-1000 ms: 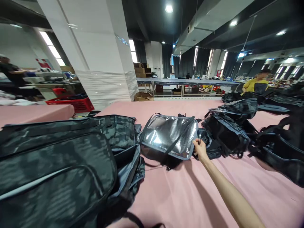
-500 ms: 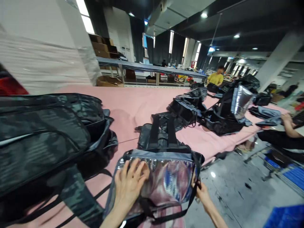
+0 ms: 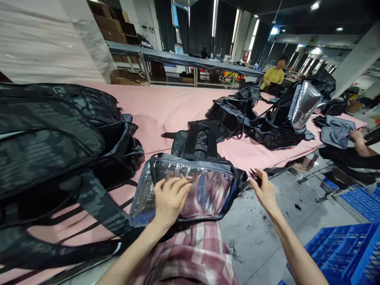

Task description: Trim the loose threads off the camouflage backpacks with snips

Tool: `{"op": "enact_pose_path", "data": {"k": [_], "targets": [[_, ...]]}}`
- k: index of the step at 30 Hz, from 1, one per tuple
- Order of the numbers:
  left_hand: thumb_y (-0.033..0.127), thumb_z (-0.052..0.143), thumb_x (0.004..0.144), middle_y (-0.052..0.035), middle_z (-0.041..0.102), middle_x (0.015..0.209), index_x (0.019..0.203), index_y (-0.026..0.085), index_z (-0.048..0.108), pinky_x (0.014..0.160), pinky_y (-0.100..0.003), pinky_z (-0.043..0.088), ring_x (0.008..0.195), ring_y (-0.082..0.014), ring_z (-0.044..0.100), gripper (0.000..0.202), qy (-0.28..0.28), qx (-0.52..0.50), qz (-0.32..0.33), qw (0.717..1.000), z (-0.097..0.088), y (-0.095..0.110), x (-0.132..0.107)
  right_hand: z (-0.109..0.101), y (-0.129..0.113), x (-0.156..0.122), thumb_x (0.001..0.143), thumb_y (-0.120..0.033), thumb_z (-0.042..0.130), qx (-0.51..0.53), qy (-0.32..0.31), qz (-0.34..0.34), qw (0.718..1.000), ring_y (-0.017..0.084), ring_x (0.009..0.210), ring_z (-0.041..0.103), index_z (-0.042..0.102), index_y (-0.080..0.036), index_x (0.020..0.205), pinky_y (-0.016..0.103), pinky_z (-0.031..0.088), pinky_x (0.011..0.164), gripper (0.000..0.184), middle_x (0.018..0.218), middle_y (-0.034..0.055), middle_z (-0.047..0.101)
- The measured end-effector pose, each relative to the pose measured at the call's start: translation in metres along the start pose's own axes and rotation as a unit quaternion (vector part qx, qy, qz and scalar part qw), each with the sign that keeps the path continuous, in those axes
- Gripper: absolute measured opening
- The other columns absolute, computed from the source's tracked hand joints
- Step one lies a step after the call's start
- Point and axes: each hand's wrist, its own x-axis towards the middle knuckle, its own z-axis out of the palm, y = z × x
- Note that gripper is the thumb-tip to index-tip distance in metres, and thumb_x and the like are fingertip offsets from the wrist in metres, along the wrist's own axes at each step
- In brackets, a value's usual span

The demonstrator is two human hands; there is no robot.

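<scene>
A wide workroom with dark curtains (image 3: 200, 25) and a long bench (image 3: 184, 59) lies behind a table (image 3: 178, 101) covered in pink cloth. At the table's near edge, above the wearer's plaid garment (image 3: 196, 255), is a dark bag with a shiny silver lining (image 3: 208, 186) facing up, its grey-edged panel tilted toward the wearer. The left hand (image 3: 172, 196) rests on this lining with its fingers slightly bent and apart, gripping nothing that can be seen. The right hand (image 3: 266, 192) is just beyond the bag's right end, thumb and fingers closed around a small dark pointed tool (image 3: 257, 179). Black straps (image 3: 191, 140) stretch behind the lining across a camouflage part of the bag. A large camouflage bag (image 3: 44, 150) fills the left side of the table, and more black bags (image 3: 230, 116) lie farther back to the right. A co-worker in yellow (image 3: 273, 75) is beyond them; at the right edge, another person's hand (image 3: 358, 137) touches a grey piece (image 3: 335, 134). Blue crates (image 3: 334, 251) are at lower right.
</scene>
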Motion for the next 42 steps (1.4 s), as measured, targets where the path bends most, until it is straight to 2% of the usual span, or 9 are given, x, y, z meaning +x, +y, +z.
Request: {"op": "enact_pose_path", "data": {"k": [3,6,9,12,20,32,38,40,42], "targets": [[0.021,0.056,0.083,-0.0019,0.068,0.090,0.092,0.024,0.064,0.080,-0.039,0.029,0.087,-0.0201,0.055,0.013,0.012,-0.057,-0.023,0.998,0.016,0.031,0.021,0.003,-0.032,0.025,0.087,-0.036,0.045,-0.077,-0.008,-0.170,0.982,0.019,0.082,0.058,0.054,-0.018,0.104,0.029,0.040,0.071,0.026,0.092,0.0070,0.063],[0.025,0.058,0.082,-0.0045,0.067,0.089,0.092,0.021,0.063,0.078,-0.039,0.027,0.085,-0.0209,0.053,0.012,0.003,-0.070,-0.055,0.996,0.033,0.049,0.044,0.015,-0.047,0.046,0.087,-0.030,0.050,-0.142,-0.010,-0.306,0.941,0.018,0.082,0.055,0.059,-0.018,0.096,0.030,0.036,0.071,0.018,0.090,0.0063,0.063],[0.028,0.059,0.081,-0.0060,0.065,0.088,0.091,0.019,0.061,0.077,-0.039,0.026,0.083,-0.0218,0.051,0.014,-0.015,-0.062,-0.063,0.996,0.044,0.057,0.058,0.028,-0.051,0.058,0.086,-0.025,0.053,-0.182,0.001,-0.389,0.903,0.017,0.078,0.052,0.061,-0.020,0.092,0.031,0.032,0.070,0.012,0.087,0.0046,0.065],[0.029,0.058,0.081,-0.0055,0.065,0.085,0.089,0.018,0.060,0.076,-0.038,0.026,0.081,-0.0216,0.051,0.013,-0.019,-0.060,-0.062,0.996,0.050,0.059,0.063,0.035,-0.052,0.065,0.087,-0.025,0.052,-0.193,-0.005,-0.434,0.880,0.015,0.076,0.051,0.062,-0.020,0.091,0.031,0.029,0.070,0.012,0.086,0.0029,0.065],[0.021,0.048,0.087,-0.0038,0.062,0.077,0.080,0.018,0.060,0.074,-0.036,0.025,0.075,-0.0180,0.048,0.014,-0.005,-0.087,-0.030,0.996,0.054,0.057,0.064,0.043,-0.052,0.072,0.089,-0.025,0.050,-0.190,-0.039,-0.448,0.873,0.015,0.076,0.050,0.062,-0.020,0.094,0.031,0.028,0.069,0.015,0.087,0.0034,0.065],[0.023,0.048,0.087,-0.0022,0.060,0.075,0.078,0.017,0.058,0.074,-0.035,0.027,0.075,-0.0165,0.048,0.015,0.001,-0.104,-0.049,0.993,0.057,0.059,0.065,0.043,-0.052,0.076,0.088,-0.025,0.051,-0.143,-0.072,-0.445,0.881,0.016,0.079,0.053,0.062,-0.018,0.093,0.030,0.031,0.068,0.014,0.088,0.0055,0.065],[0.021,0.046,0.088,-0.0024,0.059,0.073,0.077,0.017,0.058,0.072,-0.035,0.027,0.073,-0.0161,0.047,0.017,-0.007,-0.107,-0.053,0.993,0.058,0.062,0.067,0.046,-0.053,0.077,0.088,-0.024,0.051,-0.122,-0.080,-0.433,0.890,0.015,0.075,0.053,0.062,-0.019,0.087,0.029,0.031,0.066,0.012,0.083,0.0036,0.065],[0.022,0.047,0.088,-0.0022,0.060,0.071,0.074,0.017,0.059,0.072,-0.035,0.027,0.073,-0.0158,0.047,0.020,-0.019,-0.125,-0.028,0.992,0.053,0.062,0.061,0.042,-0.051,0.076,0.088,-0.024,0.050,-0.100,-0.082,-0.406,0.905,0.016,0.075,0.053,0.062,-0.018,0.088,0.029,0.032,0.066,0.013,0.082,0.0041,0.064],[0.029,0.050,0.087,-0.0003,0.059,0.064,0.065,0.017,0.059,0.073,-0.034,0.028,0.069,-0.0145,0.047,0.027,-0.056,-0.162,0.036,0.984,0.045,0.057,0.050,0.038,-0.049,0.075,0.089,-0.026,0.049,-0.077,-0.081,-0.380,0.918,0.017,0.078,0.053,0.061,-0.018,0.093,0.030,0.033,0.067,0.015,0.084,0.0052,0.064]]}}
